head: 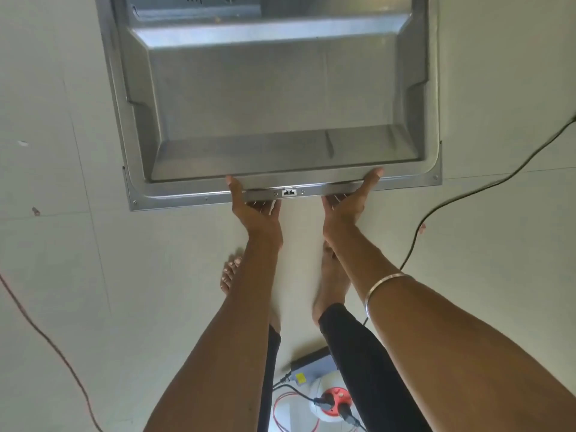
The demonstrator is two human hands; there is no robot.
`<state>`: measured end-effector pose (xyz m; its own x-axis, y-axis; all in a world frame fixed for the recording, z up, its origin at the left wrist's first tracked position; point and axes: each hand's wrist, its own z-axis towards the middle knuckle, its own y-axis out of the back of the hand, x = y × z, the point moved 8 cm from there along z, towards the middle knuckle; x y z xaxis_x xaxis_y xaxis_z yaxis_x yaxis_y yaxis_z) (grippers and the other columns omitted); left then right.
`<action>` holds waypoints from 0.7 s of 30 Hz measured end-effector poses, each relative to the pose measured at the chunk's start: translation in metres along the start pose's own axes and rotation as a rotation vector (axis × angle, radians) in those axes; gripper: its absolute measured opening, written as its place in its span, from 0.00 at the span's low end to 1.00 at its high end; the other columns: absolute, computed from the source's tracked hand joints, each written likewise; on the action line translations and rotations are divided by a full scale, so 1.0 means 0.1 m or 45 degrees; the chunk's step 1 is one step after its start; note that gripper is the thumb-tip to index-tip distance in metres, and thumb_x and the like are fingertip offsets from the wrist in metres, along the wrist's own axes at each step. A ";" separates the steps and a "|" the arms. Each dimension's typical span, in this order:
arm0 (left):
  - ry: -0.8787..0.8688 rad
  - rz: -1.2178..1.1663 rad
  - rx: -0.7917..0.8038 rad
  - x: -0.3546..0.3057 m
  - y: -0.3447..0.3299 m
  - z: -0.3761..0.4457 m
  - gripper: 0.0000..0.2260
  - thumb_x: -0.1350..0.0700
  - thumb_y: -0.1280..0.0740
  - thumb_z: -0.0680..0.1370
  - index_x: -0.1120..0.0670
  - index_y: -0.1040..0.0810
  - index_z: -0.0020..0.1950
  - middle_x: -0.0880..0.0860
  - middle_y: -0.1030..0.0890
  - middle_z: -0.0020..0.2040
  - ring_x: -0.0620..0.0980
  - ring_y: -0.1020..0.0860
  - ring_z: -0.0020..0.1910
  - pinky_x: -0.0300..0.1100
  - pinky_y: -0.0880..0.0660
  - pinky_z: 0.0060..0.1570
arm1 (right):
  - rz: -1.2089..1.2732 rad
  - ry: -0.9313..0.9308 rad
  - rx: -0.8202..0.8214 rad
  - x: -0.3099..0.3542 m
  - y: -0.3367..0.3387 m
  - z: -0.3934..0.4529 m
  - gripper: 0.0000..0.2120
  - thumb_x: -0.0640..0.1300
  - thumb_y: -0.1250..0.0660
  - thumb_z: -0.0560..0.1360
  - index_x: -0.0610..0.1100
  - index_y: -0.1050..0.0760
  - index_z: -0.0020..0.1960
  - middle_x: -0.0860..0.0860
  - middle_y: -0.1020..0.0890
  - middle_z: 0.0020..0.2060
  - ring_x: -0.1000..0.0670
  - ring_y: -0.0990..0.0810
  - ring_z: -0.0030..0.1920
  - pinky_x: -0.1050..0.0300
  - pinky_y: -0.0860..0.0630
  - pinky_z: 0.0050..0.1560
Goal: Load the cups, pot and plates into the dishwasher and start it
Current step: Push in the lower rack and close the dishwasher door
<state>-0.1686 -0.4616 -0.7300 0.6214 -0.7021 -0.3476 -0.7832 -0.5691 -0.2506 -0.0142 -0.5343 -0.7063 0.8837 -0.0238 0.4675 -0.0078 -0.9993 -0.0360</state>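
Gripping the near edge of the open dishwasher door, both hands hold it from below with the thumbs hooked over the top of the rim. The left hand has its thumb lying on the metal lip, its other fingers curled under the edge and mostly hidden. The right hand does the same, thumb stretched up onto the lip, fingers tucked beneath. Between the two thumbs sits the small door latch. Beyond the fingertips the door's steel inner panel spreads away. A bangle circles the right forearm. Below the wrists, bare feet stand on the pale floor; a black cable trails right of the right hand.
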 end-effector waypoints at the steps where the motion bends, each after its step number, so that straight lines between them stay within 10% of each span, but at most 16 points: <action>1: -0.009 -0.012 0.000 -0.01 -0.01 0.00 0.26 0.36 0.35 0.75 0.53 0.25 0.65 0.58 0.21 0.62 0.58 0.22 0.61 0.55 0.26 0.64 | 0.022 -0.010 0.017 -0.01 -0.03 -0.01 0.30 0.70 0.37 0.73 0.47 0.30 0.61 0.43 0.22 0.63 0.44 0.21 0.58 0.48 0.26 0.66; 15: -0.013 0.115 -0.080 -0.29 -0.15 -0.69 0.30 0.34 0.35 0.75 0.52 0.28 0.68 0.58 0.21 0.60 0.58 0.21 0.58 0.54 0.26 0.64 | -0.074 -0.066 -0.096 0.28 0.03 -0.69 0.30 0.72 0.36 0.69 0.47 0.28 0.54 0.46 0.19 0.51 0.46 0.18 0.47 0.49 0.21 0.60; 21: -0.040 0.214 -0.261 -0.55 -0.37 -1.32 0.25 0.31 0.31 0.70 0.52 0.23 0.50 0.56 0.17 0.53 0.57 0.17 0.51 0.51 0.20 0.56 | -0.088 -0.070 -0.100 0.63 -0.09 -1.23 0.29 0.71 0.36 0.71 0.46 0.27 0.55 0.45 0.21 0.62 0.45 0.18 0.52 0.50 0.22 0.61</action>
<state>-0.1713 -0.4582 -0.5824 0.4797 -0.7822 -0.3976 -0.8524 -0.5228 0.0000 -0.0163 -0.5304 -0.5685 0.9076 0.0449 0.4175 0.0194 -0.9977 0.0651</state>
